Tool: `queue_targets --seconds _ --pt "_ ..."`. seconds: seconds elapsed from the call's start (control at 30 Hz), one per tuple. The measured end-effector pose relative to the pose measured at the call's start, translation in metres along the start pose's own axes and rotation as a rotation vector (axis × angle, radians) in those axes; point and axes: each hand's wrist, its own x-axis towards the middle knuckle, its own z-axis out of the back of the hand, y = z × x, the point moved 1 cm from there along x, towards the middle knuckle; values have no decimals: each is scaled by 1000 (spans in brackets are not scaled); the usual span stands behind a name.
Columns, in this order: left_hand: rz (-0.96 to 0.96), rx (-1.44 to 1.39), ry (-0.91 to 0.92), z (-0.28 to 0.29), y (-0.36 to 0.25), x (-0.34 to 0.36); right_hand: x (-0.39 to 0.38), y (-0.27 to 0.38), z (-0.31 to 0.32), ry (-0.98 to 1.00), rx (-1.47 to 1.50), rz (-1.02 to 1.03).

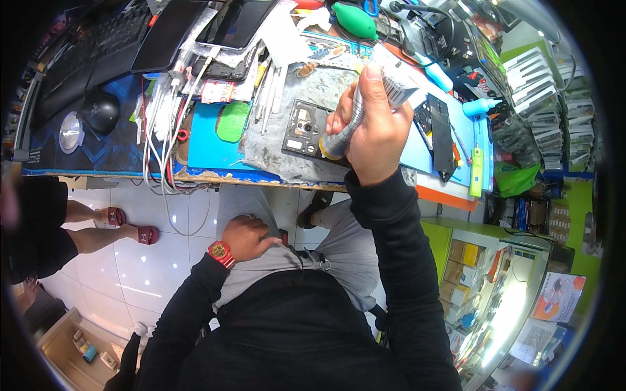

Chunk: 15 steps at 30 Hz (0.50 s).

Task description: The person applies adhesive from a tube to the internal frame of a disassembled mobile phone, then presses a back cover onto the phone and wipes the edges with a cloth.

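Note:
My right hand (378, 127) is closed round a grey squeeze tube (396, 91), its flat crimped end with a barcode sticking up past my thumb. The tube tilts down to the left, and its yellowish tip end is over a dark opened phone (302, 127). Whether the tip touches the phone I cannot tell. The phone lies on a worn grey work mat (267, 146) near the bench's front edge, partly hidden by my hand. Below the bench, my left hand (246, 238), with a red watch at the wrist, rests on my thigh, empty, fingers loosely bent and thumb out.
Left of the mat lie bundled white cables (158, 140), a green pad (233, 122), a black mouse (100, 111) and phones (171, 36). Right of it are a dark phone part (443, 138), a blue bottle (481, 107) and a green tool (476, 173). Another person's legs (81, 228) stand at left.

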Motion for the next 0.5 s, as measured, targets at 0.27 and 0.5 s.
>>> queue_targets --seconds 0.27,0.5 --pt "13 0 6 1 -2 1 -1 1 12 -9 24 -30" --pt "16 20 26 2 -4 2 -4 5 17 -37 40 -42"
